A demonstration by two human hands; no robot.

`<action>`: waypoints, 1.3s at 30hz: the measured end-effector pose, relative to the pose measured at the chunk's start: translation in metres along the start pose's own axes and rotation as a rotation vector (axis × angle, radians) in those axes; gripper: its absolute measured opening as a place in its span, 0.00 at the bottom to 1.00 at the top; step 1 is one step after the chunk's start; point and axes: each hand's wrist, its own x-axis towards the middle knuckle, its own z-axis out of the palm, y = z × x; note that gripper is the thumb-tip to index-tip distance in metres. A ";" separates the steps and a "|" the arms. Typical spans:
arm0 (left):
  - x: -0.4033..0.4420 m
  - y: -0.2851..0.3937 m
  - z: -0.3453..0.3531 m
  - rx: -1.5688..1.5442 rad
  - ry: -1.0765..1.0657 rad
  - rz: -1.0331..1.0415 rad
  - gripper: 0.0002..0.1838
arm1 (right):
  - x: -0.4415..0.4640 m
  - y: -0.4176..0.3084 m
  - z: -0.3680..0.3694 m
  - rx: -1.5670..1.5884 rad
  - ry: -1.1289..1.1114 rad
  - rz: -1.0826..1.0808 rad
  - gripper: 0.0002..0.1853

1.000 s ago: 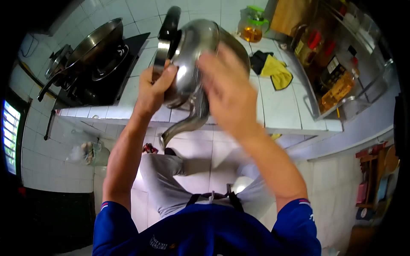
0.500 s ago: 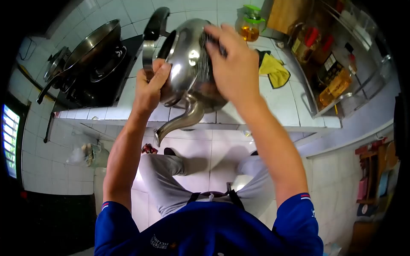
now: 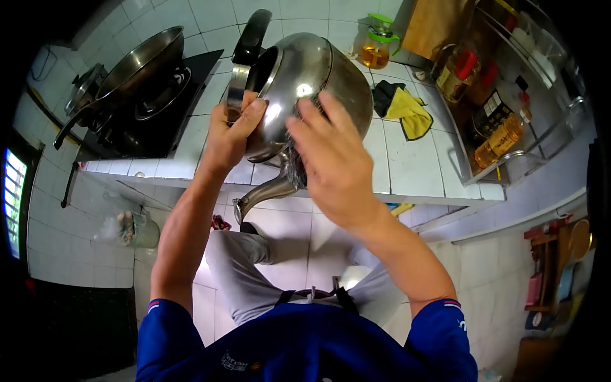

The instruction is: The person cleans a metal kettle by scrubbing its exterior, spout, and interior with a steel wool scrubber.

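A shiny steel kettle (image 3: 312,57) is tipped on its side above the counter edge, its curved spout (image 3: 267,191) pointing down towards me and its open mouth facing left. My left hand (image 3: 234,134) grips the kettle at the rim, beside the base of the black handle (image 3: 252,38). Under the fingers of my right hand (image 3: 337,165) is a grey steel wool scrubber (image 3: 293,167), pressed against the kettle's side near the spout. My right palm hides part of the scrubber.
A wok (image 3: 140,60) sits on the black gas stove (image 3: 191,95) at left. On the tiled counter (image 3: 414,165) lie a yellow and black cloth (image 3: 407,111) and a green-lidded glass jug (image 3: 377,51). A metal rack (image 3: 471,162) with bottles stands at right.
My right hand has moved down the kettle's side with the steel wool, from the upper body towards the spout. The kettle has turned slightly; my left hand keeps its grip.
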 end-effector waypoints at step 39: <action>0.007 -0.006 -0.004 -0.040 -0.032 0.014 0.18 | 0.073 0.043 0.004 0.260 0.004 0.483 0.14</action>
